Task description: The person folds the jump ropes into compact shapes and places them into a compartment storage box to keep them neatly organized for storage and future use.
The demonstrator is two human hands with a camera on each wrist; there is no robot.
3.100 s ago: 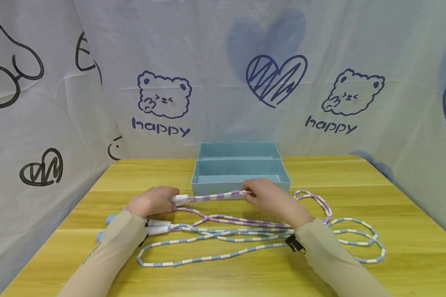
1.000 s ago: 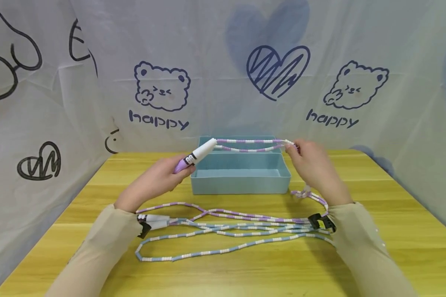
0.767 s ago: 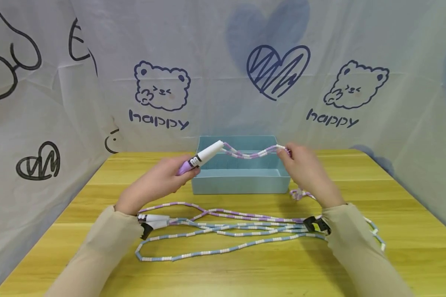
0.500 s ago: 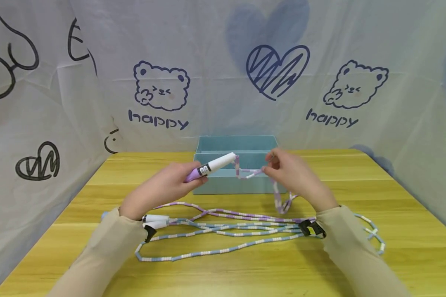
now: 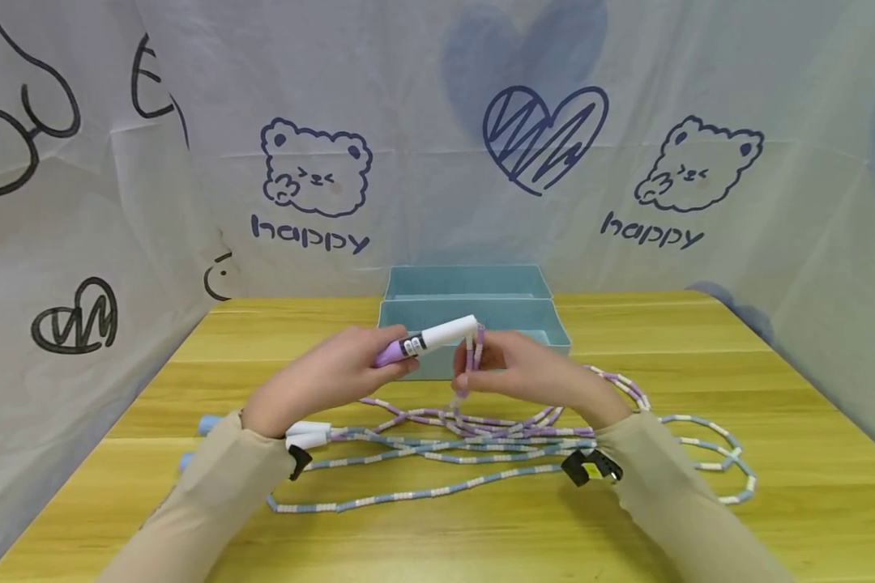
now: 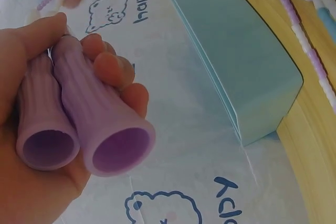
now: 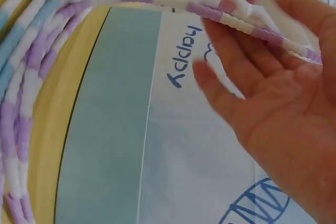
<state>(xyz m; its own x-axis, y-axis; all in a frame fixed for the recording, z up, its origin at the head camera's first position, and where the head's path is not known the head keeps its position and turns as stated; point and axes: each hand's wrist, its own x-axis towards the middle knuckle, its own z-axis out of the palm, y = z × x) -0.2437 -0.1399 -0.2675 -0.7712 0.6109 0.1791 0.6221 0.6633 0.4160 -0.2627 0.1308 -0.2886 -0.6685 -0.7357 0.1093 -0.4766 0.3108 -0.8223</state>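
My left hand (image 5: pixel 328 376) grips both handles (image 6: pixel 105 114) of a purple-and-white beaded jump rope side by side. Their white ends (image 5: pixel 448 332) point right, in front of the blue box. From these ends the beaded cord (image 5: pixel 470 352) hangs down at my right hand (image 5: pixel 532 376). In the right wrist view, that cord (image 7: pixel 268 36) runs across the right hand's loosely extended fingers (image 7: pixel 231 45), with no firm pinch visible. Below both hands, more purple-and-white cord (image 5: pixel 430 414) lies gathered on the table.
A blue-and-white beaded jump rope (image 5: pixel 408 495) lies in long loops on the wooden table (image 5: pixel 437 546). Its blue handle ends (image 5: pixel 209 424) show beside my left sleeve. An open light-blue box (image 5: pixel 432 371) stands behind my hands, before a printed cloth backdrop (image 5: pixel 437 146).
The handles were lifted from the table and have since come lower and rightward. My right hand moved left and down toward their tips, loosening its pinch; the taut cord now hangs and bunches below.
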